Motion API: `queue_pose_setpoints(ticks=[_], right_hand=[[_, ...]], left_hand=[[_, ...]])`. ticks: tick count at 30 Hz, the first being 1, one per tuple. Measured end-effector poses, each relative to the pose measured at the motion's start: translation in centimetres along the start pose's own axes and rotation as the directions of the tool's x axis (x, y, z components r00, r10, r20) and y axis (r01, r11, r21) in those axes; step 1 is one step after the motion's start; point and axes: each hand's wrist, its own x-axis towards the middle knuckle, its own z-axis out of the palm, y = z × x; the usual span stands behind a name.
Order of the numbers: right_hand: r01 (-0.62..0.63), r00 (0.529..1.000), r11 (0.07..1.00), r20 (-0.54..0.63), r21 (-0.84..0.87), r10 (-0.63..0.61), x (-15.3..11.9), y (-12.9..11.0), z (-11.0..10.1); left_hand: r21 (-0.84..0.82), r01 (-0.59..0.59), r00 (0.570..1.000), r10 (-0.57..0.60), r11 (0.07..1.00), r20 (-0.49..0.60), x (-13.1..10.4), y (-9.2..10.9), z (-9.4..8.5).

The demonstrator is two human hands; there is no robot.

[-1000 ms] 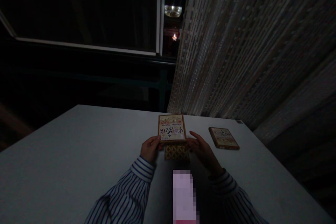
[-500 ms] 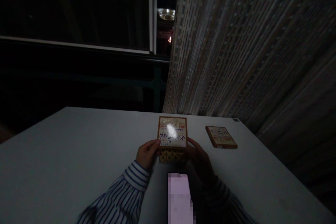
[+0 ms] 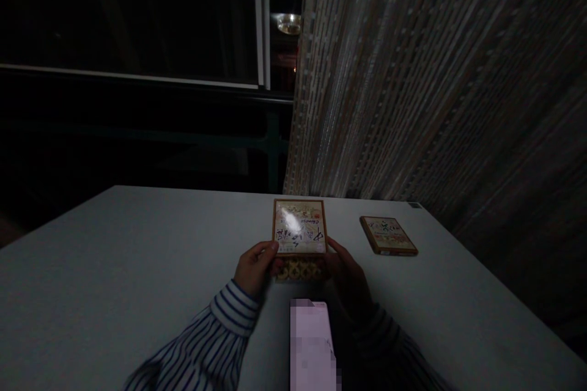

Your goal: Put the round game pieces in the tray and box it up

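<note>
A box (image 3: 300,229) with a brown border, printed writing and a patterned front side is between my two hands over the white table (image 3: 151,256). Light glares on its top. My left hand (image 3: 255,266) pinches its near left corner, thumb on the edge. At the near right corner, my right hand (image 3: 349,275) grips the box, its fingers partly in shadow. Both sleeves are striped. Below the box a lit phone (image 3: 312,342) is partly pixelated.
A similar flat box (image 3: 389,236) lies at the right of the table. Behind it hangs a string curtain (image 3: 367,73). A dark window with a pale frame (image 3: 262,18) stands at the back left. A small label (image 3: 414,205) is at the far right corner.
The held box appears slightly further left and up, and its glare has shifted left. Both hands keep their hold. The whole view has shifted slightly.
</note>
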Motion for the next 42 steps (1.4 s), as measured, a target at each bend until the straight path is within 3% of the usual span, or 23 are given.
queue_pose_setpoints(ticks=[9, 18, 25, 28, 35, 42], right_hand=[[-0.021, 0.999, 0.997, -0.024, 0.074, 0.023, 0.1, -1.0, -0.2], [-0.225, 0.97, 0.915, -0.008, 0.336, 0.241, 0.5, -0.3, -0.4], [-0.305, 0.94, 0.836, 0.002, 0.456, 0.342, 0.6, -0.4, -0.5], [-0.304, 0.935, 0.831, -0.021, 0.465, 0.354, 0.6, -0.9, -0.6], [-0.283, 0.935, 0.831, -0.057, 0.478, 0.35, 0.7, -0.8, -1.0], [-0.197, 0.977, 0.887, 0.003, 0.417, 0.215, 0.4, -0.2, -1.4]], left_hand=[[0.017, 0.003, 0.999, -0.004, 1.0, 0.051, -0.3, 0.1, 0.0], [0.053, 0.067, 0.996, -0.07, 0.996, 0.055, -1.1, 0.1, 0.9], [0.115, 0.021, 0.996, -0.03, 0.993, 0.082, -0.9, 0.0, 0.6], [0.077, 0.02, 0.996, -0.026, 0.997, 0.08, -0.9, 0.2, 0.5], [-0.083, -0.003, 0.998, -0.002, 0.997, -0.068, -0.3, 0.1, 0.2], [-0.074, -0.082, 0.989, 0.072, 0.994, -0.133, -0.2, 0.5, -0.2]])
